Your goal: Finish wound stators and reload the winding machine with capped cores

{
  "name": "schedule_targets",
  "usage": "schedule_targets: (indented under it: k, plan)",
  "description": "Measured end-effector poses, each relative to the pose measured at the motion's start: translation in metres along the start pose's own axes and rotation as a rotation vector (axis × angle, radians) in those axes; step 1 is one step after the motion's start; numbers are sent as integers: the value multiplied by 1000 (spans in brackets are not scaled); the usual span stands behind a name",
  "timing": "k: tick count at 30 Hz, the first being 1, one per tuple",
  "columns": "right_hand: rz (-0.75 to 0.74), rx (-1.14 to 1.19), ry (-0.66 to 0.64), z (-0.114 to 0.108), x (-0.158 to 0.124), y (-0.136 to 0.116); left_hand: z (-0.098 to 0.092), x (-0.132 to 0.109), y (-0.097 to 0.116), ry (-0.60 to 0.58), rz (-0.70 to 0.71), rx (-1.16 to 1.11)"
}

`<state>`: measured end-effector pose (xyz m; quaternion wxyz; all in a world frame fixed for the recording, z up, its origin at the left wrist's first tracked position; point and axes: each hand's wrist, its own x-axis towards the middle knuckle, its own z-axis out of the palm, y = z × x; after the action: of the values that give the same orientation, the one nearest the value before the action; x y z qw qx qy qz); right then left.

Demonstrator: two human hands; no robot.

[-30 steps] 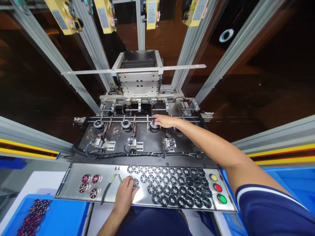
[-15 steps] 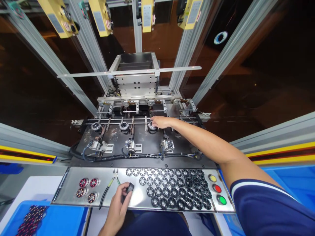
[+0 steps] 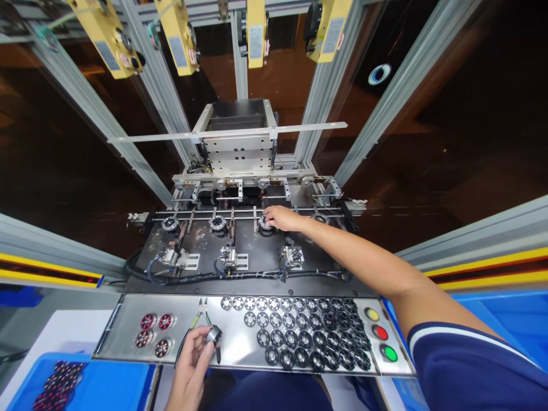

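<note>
My left hand (image 3: 193, 359) is closed around a dark, round stator core (image 3: 213, 335), held tilted between thumb and fingers above the steel front tray. Just behind it lie the green-and-black cutting pliers (image 3: 201, 313), their handles partly covered by the hand. My right hand (image 3: 280, 218) reaches across the machine to the third round holder (image 3: 266, 230). Its fingers are bent down onto a stator core (image 3: 262, 221) at the top of that holder and hide much of it. Stator cores also sit on the first holder (image 3: 170, 224) and second holder (image 3: 218, 223).
Rows of black stator cores (image 3: 289, 321) cover the tray's right half; several wound ones (image 3: 148, 321) lie at left. Yellow, red and green buttons (image 3: 380, 332) are at the right end. A blue bin (image 3: 115, 377) stands lower left. Clamps and cables (image 3: 240, 274) cross the machine bed.
My left hand has shifted left, over the pliers, and turned the stator core so its silvery side shows. My right hand stays at the third holder. The whole view has shifted slightly.
</note>
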<state>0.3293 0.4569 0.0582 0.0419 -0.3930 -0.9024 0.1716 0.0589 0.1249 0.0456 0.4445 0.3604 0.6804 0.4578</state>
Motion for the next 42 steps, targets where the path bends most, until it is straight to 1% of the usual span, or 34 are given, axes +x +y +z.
schedule_targets:
  k: [3, 6, 8, 10, 11, 13, 16, 17, 18, 19, 21, 23, 25, 27, 28, 30, 31, 33, 35, 37, 39, 40, 42]
  plan:
    - [-2, -36, 22, -6, -18, -7, -4, -2, 5, 1, -6, -36]
    - [-19, -46, 6, -9, -33, -9, -11, -3, 8, 1, -2, -58]
    - [-31, -38, 0, -12, -37, -12, -14, -2, 13, -30, 27, -45]
    - [-51, -17, 21, -20, -38, -22, -16, 1, 21, -89, 80, -17]
    - [-71, 0, 41, -25, -38, -32, -16, 2, 26, -116, 112, -6]
    - [-135, 48, 89, -36, -41, -63, -17, 3, 37, -149, 179, -6]
    - [-294, 146, 146, -43, -62, -131, -19, 1, 52, -168, 259, -39]
    - [-374, 195, 162, -42, -73, -156, -20, 0, 55, -179, 276, -49]
    - [-508, 317, 197, -38, -84, -179, -21, -3, 59, -194, 290, -59]
    - [-612, 404, 222, -33, -94, -200, -21, -6, 62, -212, 301, -69]
    - [-696, 490, 292, -18, -111, -233, -20, -12, 66, -249, 315, -115]
    - [-656, 493, 402, -1, -121, -252, -16, -18, 69, -295, 308, -215]
    - [-563, 457, 518, 11, -128, -261, -11, -22, 68, -323, 270, -329]
    - [-485, 438, 573, 16, -135, -264, -8, -26, 63, -291, 231, -377]
    - [-465, 452, 557, 15, -138, -264, -8, -27, 60, -258, 221, -365]
    - [-453, 524, 439, 7, -145, -261, -11, -27, 52, -214, 232, -292]
    - [-448, 576, 351, 1, -147, -258, -14, -27, 48, -219, 244, -240]
    - [-428, 690, 167, -10, -149, -251, -21, -25, 43, -283, 287, -116]
    - [-421, 814, 7, -16, -149, -242, -25, -23, 41, -332, 366, 15]
    - [-453, 930, -135, -12, -147, -235, -26, -22, 41, -361, 467, 109]
    - [-513, 1011, -247, -2, -145, -232, -23, -23, 42, -406, 546, 137]
    - [-537, 1037, -283, 3, -144, -231, -21, -24, 42, -424, 559, 130]
    - [-568, 1044, -318, 6, -143, -227, -16, -26, 39, -413, 509, 83]
